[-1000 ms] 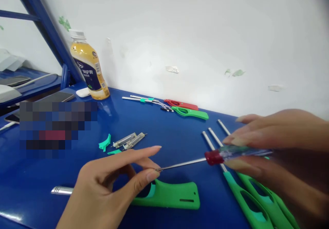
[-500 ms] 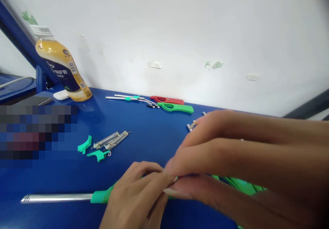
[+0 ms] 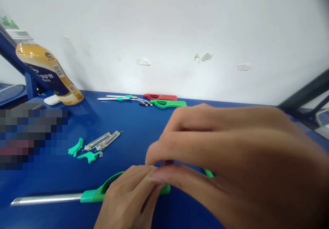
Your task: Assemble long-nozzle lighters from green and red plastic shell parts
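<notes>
My left hand (image 3: 128, 196) is closed round the handle of a green long-nose lighter (image 3: 93, 195). The lighter lies level along the front of the blue table, its silver tube pointing left. Just above the left knuckles, my right hand (image 3: 221, 153) is closed in a pinch, thumb and fingertips together, touching the left hand. A small dark purplish bit (image 3: 167, 162) shows between those fingers, too hidden to name. The middle of the lighter's handle is covered by both hands. Behind the right hand, part of a bright green piece (image 3: 208, 173) is visible.
Left of centre lie two green triggers (image 3: 76, 147) and two clear tubular parts (image 3: 109, 140). By the wall are a red lighter handle (image 3: 167, 97), a green handle (image 3: 177, 103) and metal tubes (image 3: 110, 99) with wires. A drink bottle (image 3: 69, 94) stands at the back left.
The view has turned a little right, so the table things sit further left. My right hand has tilted and its pinch is slightly higher; more of the lighter's green guard shows beside my left hand.
</notes>
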The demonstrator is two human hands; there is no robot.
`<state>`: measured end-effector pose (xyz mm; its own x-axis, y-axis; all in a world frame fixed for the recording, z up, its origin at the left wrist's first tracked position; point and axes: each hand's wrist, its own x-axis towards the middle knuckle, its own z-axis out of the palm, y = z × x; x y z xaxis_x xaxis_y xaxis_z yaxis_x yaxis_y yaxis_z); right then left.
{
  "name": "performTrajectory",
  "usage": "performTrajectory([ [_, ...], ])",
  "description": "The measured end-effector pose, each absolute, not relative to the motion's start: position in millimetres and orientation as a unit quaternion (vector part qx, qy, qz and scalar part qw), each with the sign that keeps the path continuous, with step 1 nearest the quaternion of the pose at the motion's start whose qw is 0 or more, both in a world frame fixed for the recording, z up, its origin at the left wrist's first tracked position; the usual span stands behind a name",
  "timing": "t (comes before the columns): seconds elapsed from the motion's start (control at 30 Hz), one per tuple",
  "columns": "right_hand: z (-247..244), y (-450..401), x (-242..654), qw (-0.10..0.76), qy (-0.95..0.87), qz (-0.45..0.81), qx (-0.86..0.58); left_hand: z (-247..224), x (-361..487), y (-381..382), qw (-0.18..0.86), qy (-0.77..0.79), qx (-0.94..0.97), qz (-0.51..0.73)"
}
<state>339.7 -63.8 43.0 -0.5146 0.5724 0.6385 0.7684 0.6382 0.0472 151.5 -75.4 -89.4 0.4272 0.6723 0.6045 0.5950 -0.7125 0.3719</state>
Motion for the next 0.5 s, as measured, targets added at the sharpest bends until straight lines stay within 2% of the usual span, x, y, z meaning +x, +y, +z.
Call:
performTrajectory([
  [0.17,45,-53,345,0.289,-0.896,-0.128,-0.312,-89,154,-78,0.099,0.374,0.834,0.395],
  [0.5,47,-49,351,0.279,-0.899,-0.136,-0.308,-79,159,-81,0.129,0.404,0.819,0.387],
])
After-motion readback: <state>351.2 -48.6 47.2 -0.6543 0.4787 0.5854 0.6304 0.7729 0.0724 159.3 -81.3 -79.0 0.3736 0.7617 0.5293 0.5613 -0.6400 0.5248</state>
